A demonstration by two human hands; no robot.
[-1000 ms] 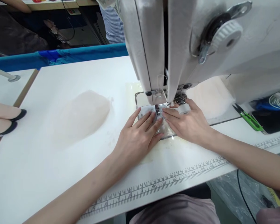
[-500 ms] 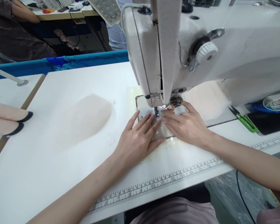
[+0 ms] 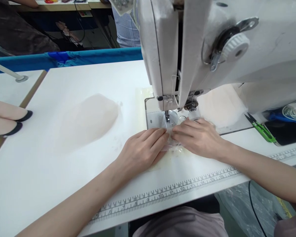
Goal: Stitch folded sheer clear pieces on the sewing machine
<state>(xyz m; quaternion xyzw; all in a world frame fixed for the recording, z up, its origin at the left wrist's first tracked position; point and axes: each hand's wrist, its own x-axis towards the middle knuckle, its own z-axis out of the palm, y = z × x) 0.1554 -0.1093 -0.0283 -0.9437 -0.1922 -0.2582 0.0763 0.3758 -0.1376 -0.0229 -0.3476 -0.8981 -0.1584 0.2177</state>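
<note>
My left hand [image 3: 144, 146] rests on the white table just left of the sewing machine's needle, fingers curled together at a thin, see-through piece of fabric [image 3: 171, 144]. Opposite it, my right hand [image 3: 198, 136] pinches the same sheer fabric, its fingertips close to those of my left hand. Most of the fabric is hidden under my fingers. The presser foot [image 3: 167, 116] stands just beyond the fingertips, over the metal needle plate [image 3: 154, 120]. Above, the head of the white sewing machine [image 3: 158, 49] rises.
A sheer beige fabric piece [image 3: 96, 121] lies flat on the left. Pale fabric [image 3: 220, 105] lies under the machine arm. Green thread snips [image 3: 262, 130] sit beside a dark phone-like slab [image 3: 286, 131]. A printed ruler [image 3: 160, 196] runs along the front edge. Other people are across the table.
Both hands have drawn back from the presser foot toward the front edge. My left fingers, spread flat before, are now curled together. More of the needle plate shows. The view has shifted slightly.
</note>
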